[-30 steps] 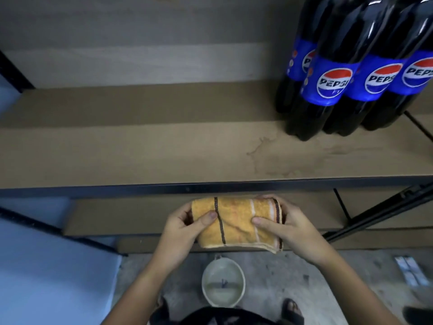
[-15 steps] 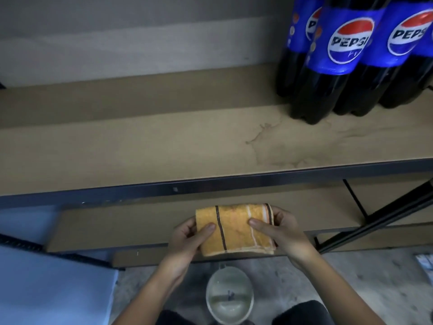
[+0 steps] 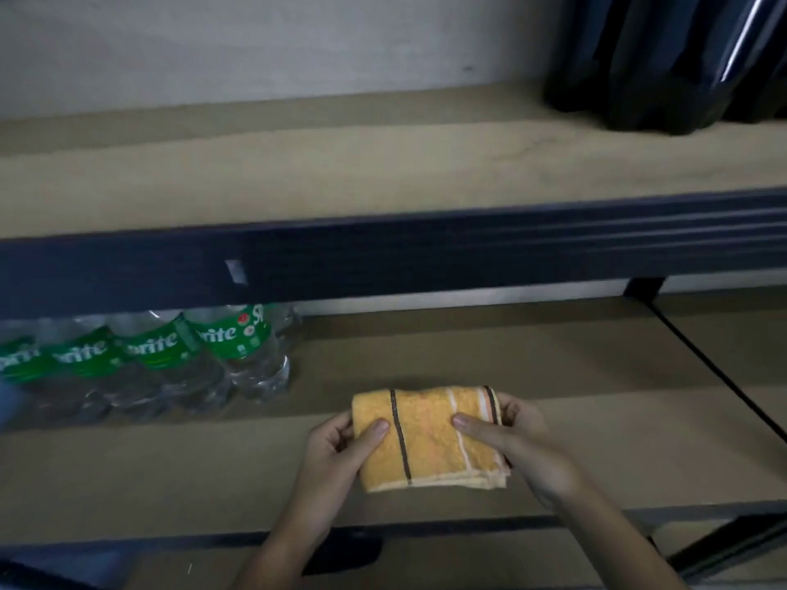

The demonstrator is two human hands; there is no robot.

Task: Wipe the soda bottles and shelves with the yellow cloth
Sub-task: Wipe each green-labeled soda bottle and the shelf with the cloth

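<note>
Far left, lower shelf (image 3: 596, 355): a row of Sprite bottles (image 3: 179, 359) with green labels, standing at the back under the dark front rail (image 3: 383, 257) of the upper shelf (image 3: 298, 172), blurred at the left edge. Right of them the board is bare tan. Centre: my left hand (image 3: 340, 457) grips the left end of the yellow cloth (image 3: 430, 440), thumb pressed on top, fingers curled round underneath. The cloth is folded into a thick pad (dark stripe left of middle, pale stripes and another dark one at the right end) and I hold it in the air over the lower shelf, well apart from the Sprite bottles; cannot tell if it touches the board. My right hand (image 3: 524, 445) grips the right end the same way, thumb flat on top, fingers wrapped behind the edge. Top right, on the upper shelf: the dark bases of the cola bottles (image 3: 660, 78), labels cut off. A thin black brace (image 3: 724, 381) runs diagonally at the right.
</note>
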